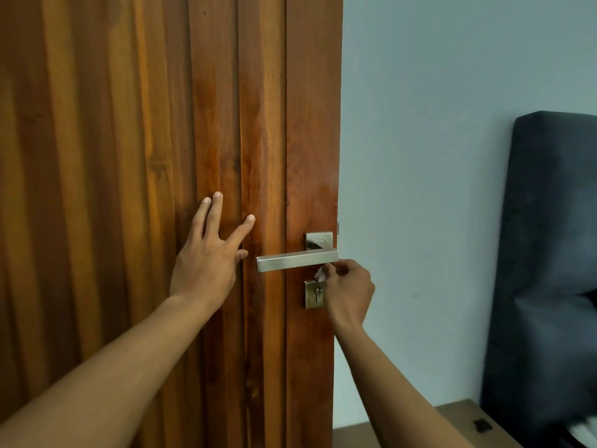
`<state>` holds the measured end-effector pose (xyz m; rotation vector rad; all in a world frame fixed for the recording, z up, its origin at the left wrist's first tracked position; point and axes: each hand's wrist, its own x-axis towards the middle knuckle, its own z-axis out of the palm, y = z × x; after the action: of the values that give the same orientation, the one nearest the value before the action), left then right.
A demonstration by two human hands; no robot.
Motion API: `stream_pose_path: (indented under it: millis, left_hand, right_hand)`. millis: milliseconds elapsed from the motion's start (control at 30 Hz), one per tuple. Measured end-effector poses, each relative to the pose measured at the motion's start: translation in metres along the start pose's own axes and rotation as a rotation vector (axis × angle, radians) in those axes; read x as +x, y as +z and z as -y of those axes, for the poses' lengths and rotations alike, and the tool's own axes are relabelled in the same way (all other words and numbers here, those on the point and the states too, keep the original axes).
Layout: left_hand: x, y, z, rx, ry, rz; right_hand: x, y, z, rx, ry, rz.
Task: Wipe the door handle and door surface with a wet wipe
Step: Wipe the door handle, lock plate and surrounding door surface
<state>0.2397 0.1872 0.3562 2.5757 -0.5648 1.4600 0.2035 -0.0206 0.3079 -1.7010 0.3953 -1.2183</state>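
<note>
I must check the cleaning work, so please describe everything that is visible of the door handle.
The door handle is a straight, square-edged lever of brushed silver metal. It lies horizontal, pointing left from a square rose plate near the door's right edge, above a separate keyhole plate. The right hand pinches a white wipe just under its right end; whether they touch is unclear.

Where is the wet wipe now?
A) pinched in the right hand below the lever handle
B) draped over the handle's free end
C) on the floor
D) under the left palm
A: the right hand pinches the white wet wipe just under the lever handle; the left hand lies bare on the door.
</note>
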Motion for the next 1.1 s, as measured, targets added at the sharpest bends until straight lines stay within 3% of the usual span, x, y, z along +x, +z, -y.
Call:
stream_pose_path:
  millis: [100, 233, 500, 900, 1100]
  left_hand:
    - [0.000, 0.001, 0.001, 0.008, 0.003, -0.005]
    - [0.001, 0.002, 0.001, -0.001, 0.010, -0.008]
    - [0.000, 0.000, 0.001, -0.011, 0.016, -0.009]
    - [0.001, 0.001, 0.003, -0.002, 0.007, -0.011]
    - [0.001, 0.001, 0.002, -0.013, 0.002, -0.013]
  right_hand:
    - [-0.010, 0.001, 0.004, -0.064, -0.079, 0.025]
    - [-0.023, 0.005, -0.003, -0.307, -0.435, 0.113]
    - [-0.054, 0.022, -0.019, -0.585, -0.900, 0.266]
    - [-0.044, 0.015, -0.023, -0.653, -0.944, 0.220]
    - [-0.012, -0.015, -0.027, -0.649, -0.723, 0.143]
